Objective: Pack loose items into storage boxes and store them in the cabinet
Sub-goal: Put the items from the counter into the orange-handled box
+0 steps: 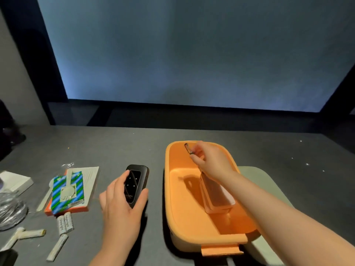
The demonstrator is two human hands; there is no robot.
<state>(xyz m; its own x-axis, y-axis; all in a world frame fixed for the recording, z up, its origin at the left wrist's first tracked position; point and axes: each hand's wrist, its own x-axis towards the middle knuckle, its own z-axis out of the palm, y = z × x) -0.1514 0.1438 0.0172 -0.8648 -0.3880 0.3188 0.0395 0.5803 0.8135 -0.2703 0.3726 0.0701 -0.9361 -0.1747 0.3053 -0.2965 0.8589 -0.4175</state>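
Note:
An orange storage box (176, 198) stands open on the grey table, right of centre. My right hand (209, 160) reaches over its far end and pinches a small dark ring-shaped object (187, 147) above the box. A pinkish flat device (217, 198) leans inside the box. To the left of the box, my left hand (123, 202) grips a black oval device (135, 184) with small lights on its face, resting on the table.
A pale grey lid (269, 189) lies under and to the right of the box. At the left lie a striped blue-green packet (68, 191) on an orange booklet, several white batteries (64, 223), a white box (15, 182) and a coiled cable (9, 214).

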